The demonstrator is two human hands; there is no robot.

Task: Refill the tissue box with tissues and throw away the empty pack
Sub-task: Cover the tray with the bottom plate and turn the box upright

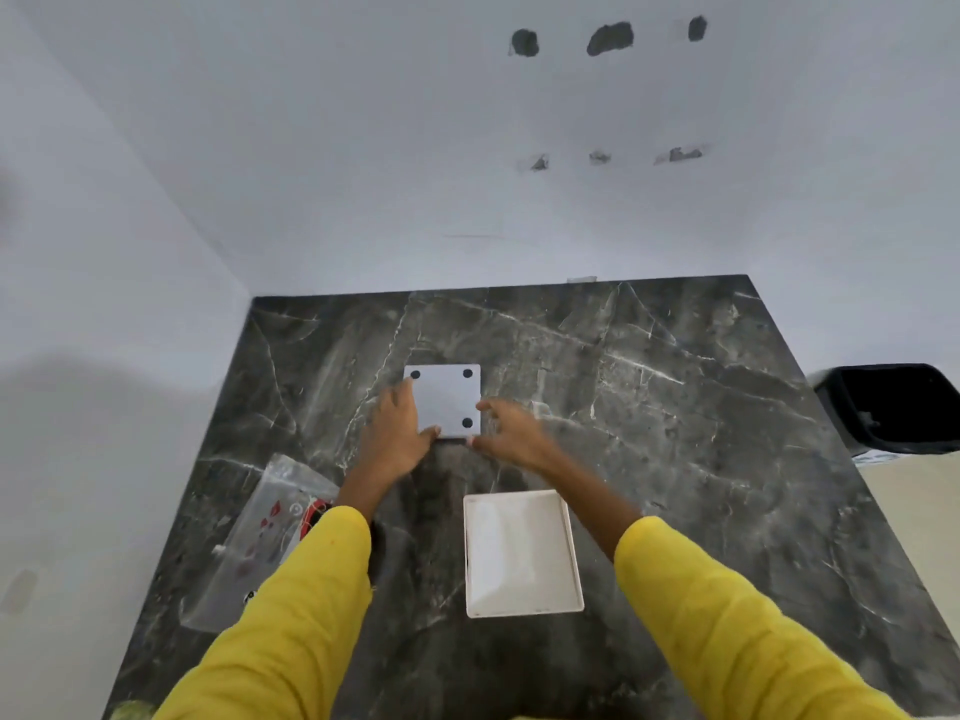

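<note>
White tissue box (448, 400) lies upside down between both hands.

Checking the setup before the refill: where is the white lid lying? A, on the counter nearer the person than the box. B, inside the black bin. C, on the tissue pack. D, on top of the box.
A: the white lid lies on the dark counter, nearer than the box.
</note>
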